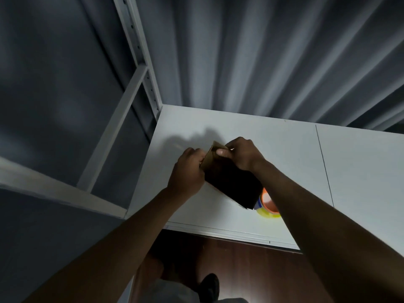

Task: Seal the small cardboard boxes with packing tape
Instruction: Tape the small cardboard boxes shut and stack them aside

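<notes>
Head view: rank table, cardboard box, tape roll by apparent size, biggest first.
1. table
2. cardboard box, gripped by left hand and right hand
3. tape roll, though box and forearm hide part of it

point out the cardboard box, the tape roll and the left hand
cardboard box [231,184]: head view, on its dark shaded side.
tape roll [267,206]: head view, on the part showing below the box.
left hand [188,173]: head view, on the back of the hand.

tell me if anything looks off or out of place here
Nothing is spilled or damaged. The left hand and right hand hold the cardboard box tilted above the table, hiding part of the tape roll. The box's near side is too dark to check.
</notes>
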